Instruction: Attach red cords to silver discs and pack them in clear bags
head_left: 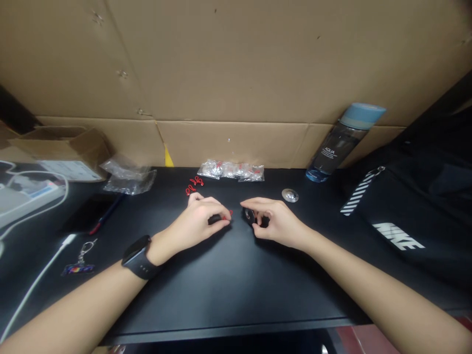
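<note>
My left hand [202, 216] is closed over the black table [221, 290], thumb and fingertips pinching a small red piece [230, 213]. Just behind this hand lie several red looped pieces [194, 185]. A round black object [249, 215] is between the thumb and fingers of my right hand [275, 219]. The two hands are a short way apart, fingertips facing each other. Behind my right hand a round silver disc [290, 195] lies flat. Small clear packets [230, 170] with red bits inside sit at the back.
At the right are a blue-capped bottle [337, 142] and a black NIKE bag [413, 206]. At the left are a cardboard box [70, 147], clear plastic bags [129, 177], a phone [92, 211], a keychain [79, 268] and a white cable [37, 282].
</note>
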Tool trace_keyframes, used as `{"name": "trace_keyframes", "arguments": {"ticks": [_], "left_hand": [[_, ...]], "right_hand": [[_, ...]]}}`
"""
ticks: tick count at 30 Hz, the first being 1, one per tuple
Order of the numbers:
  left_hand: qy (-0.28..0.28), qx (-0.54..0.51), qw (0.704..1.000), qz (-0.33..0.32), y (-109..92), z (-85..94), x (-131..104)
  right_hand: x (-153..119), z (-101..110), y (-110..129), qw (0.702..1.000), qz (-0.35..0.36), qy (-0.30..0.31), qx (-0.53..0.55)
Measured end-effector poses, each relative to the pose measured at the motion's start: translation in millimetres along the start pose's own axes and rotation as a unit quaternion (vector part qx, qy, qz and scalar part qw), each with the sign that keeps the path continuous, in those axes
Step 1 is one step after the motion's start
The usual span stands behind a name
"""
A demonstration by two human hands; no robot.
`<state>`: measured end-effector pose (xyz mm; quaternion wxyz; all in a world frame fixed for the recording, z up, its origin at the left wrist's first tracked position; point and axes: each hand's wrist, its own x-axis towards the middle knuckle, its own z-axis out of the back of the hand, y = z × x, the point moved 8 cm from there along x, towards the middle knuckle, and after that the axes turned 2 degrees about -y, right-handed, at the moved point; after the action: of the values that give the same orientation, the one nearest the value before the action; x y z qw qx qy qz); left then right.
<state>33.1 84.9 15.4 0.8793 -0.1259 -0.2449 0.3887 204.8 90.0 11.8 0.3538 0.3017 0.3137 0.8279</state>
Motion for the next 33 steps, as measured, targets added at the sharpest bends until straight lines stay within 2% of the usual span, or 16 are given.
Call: {"name": "trace_keyframes", "arguments": {"ticks": [6, 9, 14, 19, 22, 25, 33], "left_hand": [[-0.019, 0.002, 1.0, 0.015, 1, 3.4, 0], [-0.029, 0.008, 0.999, 0.018, 3, 3.2, 0], [-0.048, -0.001, 0.999, 0.025, 4, 4.7, -1], [-0.074, -0.001, 0.997, -0.001, -10, 12.0, -2], [-0.093, -0.022, 0.995, -0.014, -18, 16.2, -4], [-0.112, -0.028, 0.993, -0.016, -23, 18.8, -6], [-0.162, 0.01, 0.986, -0.035, -33, 24.1, -10]], "right_hand": [[1, 2, 13, 0.994, 0.067, 0.023, -0.078], [1, 1, 14, 0.994, 0.079, 0.024, -0.07], [1, 0, 2, 0.999, 0.044, -0.002, 0.019], [0, -1, -6, 0.99, -0.015, -0.017, 0.137], [-1, -5, -2, 0.967, -0.043, -0.023, 0.252], [-3, -10, 9, 0.944, -0.057, -0.024, 0.323], [-6, -19, 23, 0.925, -0.068, -0.012, 0.375]]}}
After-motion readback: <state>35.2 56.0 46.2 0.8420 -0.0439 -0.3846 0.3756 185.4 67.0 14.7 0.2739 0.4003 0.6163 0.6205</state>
